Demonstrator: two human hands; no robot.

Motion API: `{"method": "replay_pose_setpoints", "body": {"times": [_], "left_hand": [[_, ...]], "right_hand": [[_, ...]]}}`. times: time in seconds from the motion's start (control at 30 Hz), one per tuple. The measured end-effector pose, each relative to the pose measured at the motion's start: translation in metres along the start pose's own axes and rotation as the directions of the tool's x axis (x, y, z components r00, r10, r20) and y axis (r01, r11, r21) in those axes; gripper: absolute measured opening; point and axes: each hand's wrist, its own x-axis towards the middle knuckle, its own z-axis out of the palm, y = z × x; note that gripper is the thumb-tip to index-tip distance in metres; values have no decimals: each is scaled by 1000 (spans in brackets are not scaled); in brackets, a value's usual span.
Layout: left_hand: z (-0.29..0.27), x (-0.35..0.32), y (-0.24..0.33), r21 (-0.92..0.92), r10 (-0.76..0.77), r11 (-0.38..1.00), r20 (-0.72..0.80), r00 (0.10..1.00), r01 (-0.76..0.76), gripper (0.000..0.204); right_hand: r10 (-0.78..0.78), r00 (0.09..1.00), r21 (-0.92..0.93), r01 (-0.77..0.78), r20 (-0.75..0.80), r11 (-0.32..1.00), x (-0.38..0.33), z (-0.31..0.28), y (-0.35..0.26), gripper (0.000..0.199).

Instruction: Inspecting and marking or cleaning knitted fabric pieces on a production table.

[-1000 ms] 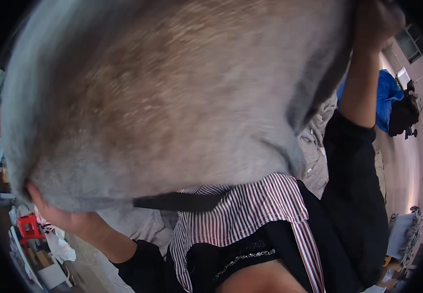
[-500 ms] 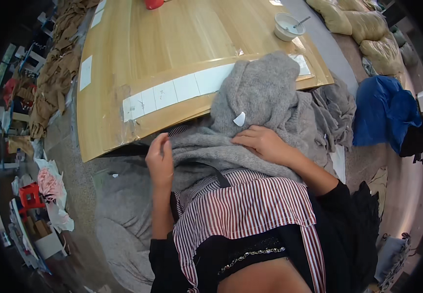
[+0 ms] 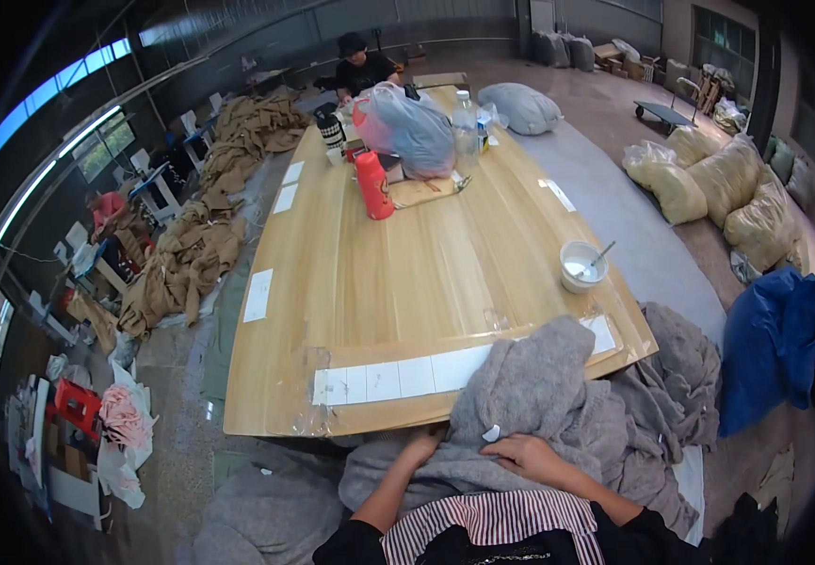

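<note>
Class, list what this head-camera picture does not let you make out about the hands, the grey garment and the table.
- Left hand: fingertips buried in the grey garment.
- Right hand: palm side hidden against the garment.
- Table: near edge partly covered by the garment.
- White bowl: contents too small to tell.

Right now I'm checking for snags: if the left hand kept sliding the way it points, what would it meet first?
Probably the grey sweater it already touches, with the wooden table edge just beyond the left hand; depth is unclear.
</note>
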Motion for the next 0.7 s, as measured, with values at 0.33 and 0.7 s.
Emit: {"method": "replay_pose_setpoints", "body": {"times": [0.33,0.7], "left_hand": [[11,31,-27,123,252,961,-37,967,-246,54],[-23,-46,-7,40,110,994,-200,973,-105,36]], "right_hand": [[91,994,126,-97,57,987,0,-2,8,29],[63,996,105,-70,69,992,3,6,20,29]]}}
